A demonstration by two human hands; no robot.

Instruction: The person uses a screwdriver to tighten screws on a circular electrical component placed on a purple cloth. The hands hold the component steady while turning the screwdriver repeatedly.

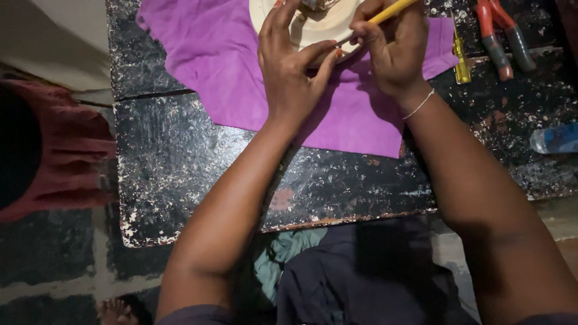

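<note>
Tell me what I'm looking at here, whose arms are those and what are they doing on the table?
The arms belong to one person. The camera sits on that person's head and looks down, so you see what they see: their own two arms stretching forward.

The left hand rests its fingers on a round cream-coloured object, which is partly cut off at the top of the picture. The right hand grips a thin yellow tool like a pencil, its tip hidden by the fingers. A thin bracelet circles the right wrist.

Under the hands lies a purple cloth, spread on a black table with chipped paint. To the right are pliers with red handles, a small yellow tool and the end of a plastic bottle.

On the left, someone in red clothing is close by.
</note>
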